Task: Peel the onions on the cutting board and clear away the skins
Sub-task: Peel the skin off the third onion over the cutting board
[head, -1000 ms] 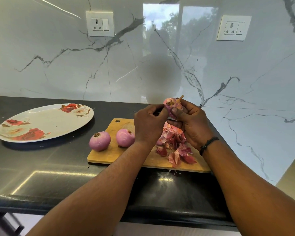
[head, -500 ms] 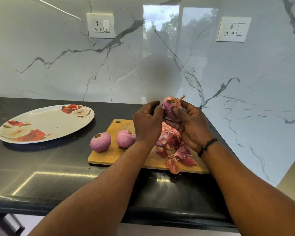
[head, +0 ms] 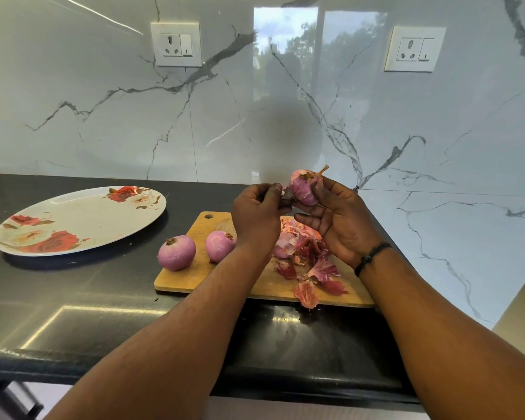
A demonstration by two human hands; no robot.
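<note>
Purple onion (head: 304,187) sits raised above the cutting board (head: 212,280), cradled in my right hand (head: 337,219) so its skin faces my left hand (head: 256,212), which pinches a strip. I hold it over the skins (head: 306,262) so scraps drop there; two peeled onions (head: 176,253) wait aside.

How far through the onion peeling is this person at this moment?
Done: two peeled onions lie on the cutting board.
In hand: the right hand holds a third onion, its dry stem tip still on, while the left hand pinches something small beside it.
Left: the pile of skins on the board is not cleared; one scrap overhangs its front edge.
</note>
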